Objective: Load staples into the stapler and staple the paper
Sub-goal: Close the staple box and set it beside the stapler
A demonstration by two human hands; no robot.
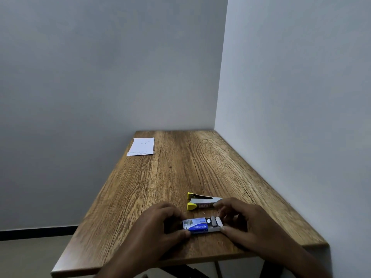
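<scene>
A blue and white staple box (195, 225) lies near the table's front edge, its inner tray slid out to the right with grey staple strips (215, 221) showing. My left hand (160, 223) grips the box sleeve from the left. My right hand (243, 219) holds the tray's right end, fingers around it. Just behind the box lies a silver stapler (202, 201) with yellow ends, hinged open and untouched. A white sheet of paper (141, 146) rests at the table's far left corner.
The wooden table (180, 173) stands in a corner, with grey walls behind and along its right side. Its left edge drops to the floor. A few loose staples (202, 213) lie between stapler and box.
</scene>
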